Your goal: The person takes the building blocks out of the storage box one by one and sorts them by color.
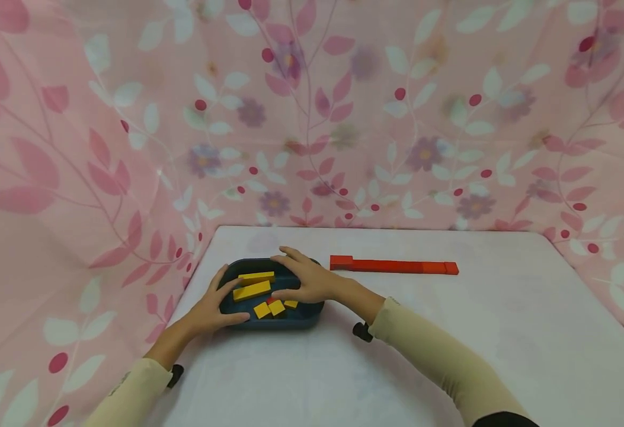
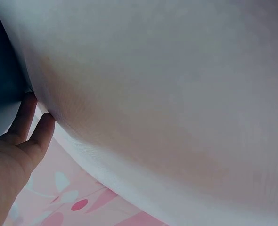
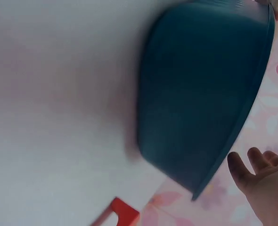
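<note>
A dark blue oblong basin (image 1: 290,325) stands on the white table, with yellow blocks inside. Two are long yellow blocks (image 1: 252,291); several small yellow blocks (image 1: 277,307) lie nearer the front, beside a partly covered bit of red (image 1: 270,300). My left hand (image 1: 208,311) holds the basin's left end, thumb and forefinger over the rim; in the left wrist view two fingers (image 2: 42,134) rest by its outer wall. My right hand (image 1: 312,279) reaches over the right side, thumb above the blocks, fingers spread near the far rim, grasping nothing visible. In the right wrist view, its fingers (image 3: 259,162) lie beyond the rim.
Right of the basin, a row of red blocks (image 1: 392,266) lies end to end near the table's back edge, a wider block at its left end. Floral pink cloth (image 1: 344,148) hangs behind and left of the white table (image 1: 424,326).
</note>
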